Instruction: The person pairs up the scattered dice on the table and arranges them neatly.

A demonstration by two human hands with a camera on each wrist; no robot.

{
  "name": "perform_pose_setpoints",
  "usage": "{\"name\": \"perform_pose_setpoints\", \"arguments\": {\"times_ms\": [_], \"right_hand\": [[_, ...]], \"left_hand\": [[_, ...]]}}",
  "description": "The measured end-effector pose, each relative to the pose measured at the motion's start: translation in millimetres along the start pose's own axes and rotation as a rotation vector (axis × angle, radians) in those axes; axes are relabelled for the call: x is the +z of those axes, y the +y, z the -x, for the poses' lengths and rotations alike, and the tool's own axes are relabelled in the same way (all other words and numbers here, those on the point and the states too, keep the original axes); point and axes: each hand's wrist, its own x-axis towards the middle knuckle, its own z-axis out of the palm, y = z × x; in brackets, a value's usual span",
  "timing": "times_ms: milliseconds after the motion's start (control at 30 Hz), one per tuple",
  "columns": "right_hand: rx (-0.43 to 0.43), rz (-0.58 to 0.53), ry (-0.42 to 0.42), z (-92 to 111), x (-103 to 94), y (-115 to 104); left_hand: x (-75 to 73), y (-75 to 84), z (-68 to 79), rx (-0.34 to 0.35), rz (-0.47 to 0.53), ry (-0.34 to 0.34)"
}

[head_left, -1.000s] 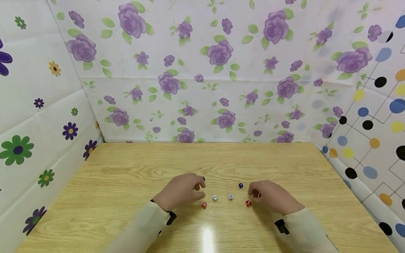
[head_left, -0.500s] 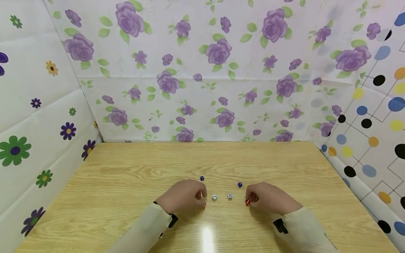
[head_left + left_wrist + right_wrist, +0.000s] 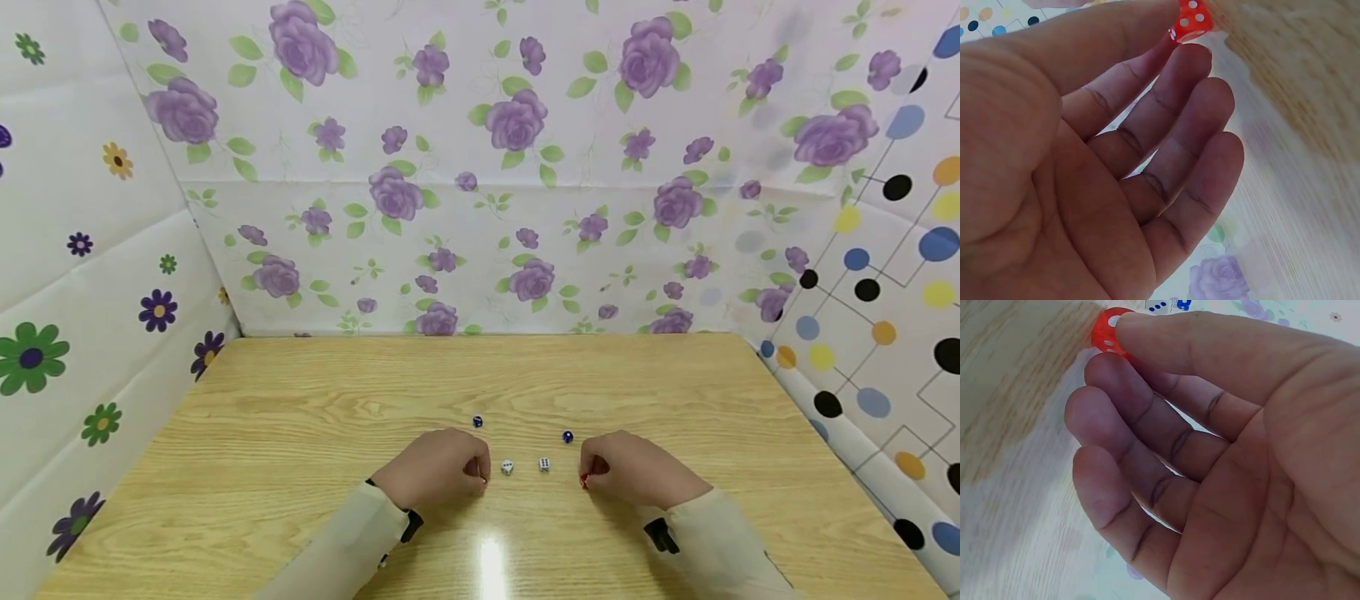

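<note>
My left hand [image 3: 435,468] pinches a red die [image 3: 1194,21] between thumb and index finger, low over the table. Most of that die is covered by the fingers in the head view. On the other side, my right hand [image 3: 643,471] pinches a second red die [image 3: 1109,330] in the same way. Two white dice stand between the hands: one white die [image 3: 507,467] close to the left fingertips, another white die [image 3: 544,464] nearer the right hand. Behind them are a blue die [image 3: 477,422] and a second blue die [image 3: 567,437].
The wooden table [image 3: 337,383] reaches back to a flower-patterned cloth wall [image 3: 465,242]. Patterned cloth also hangs at the left [image 3: 120,308] and right sides. A bright light reflection lies on the table's near part.
Both hands have come down onto the red dice, and thumb and index finger have closed on them. The left hand moved nearer, uncovering the left blue die. The other dice stayed put.
</note>
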Motion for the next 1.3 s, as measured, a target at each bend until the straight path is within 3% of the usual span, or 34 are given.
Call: {"name": "perform_pose_setpoints", "arguments": {"times_ms": [800,1033,1300], "right_hand": [[-0.048,-0.017,-0.02,0.8,-2.1,-4.0],[-0.023,-0.042,-0.088,-2.6,3.7,-1.4],[-0.052,0.008,-0.098,-5.7,8.0,1.1]], "left_hand": [[0.2,2.3,1.3,0.033,-0.009,-0.015],[1.0,2.1,1.2,0.041,0.032,-0.074],[2.8,3.0,0.3,0.054,0.028,-0.109]]}}
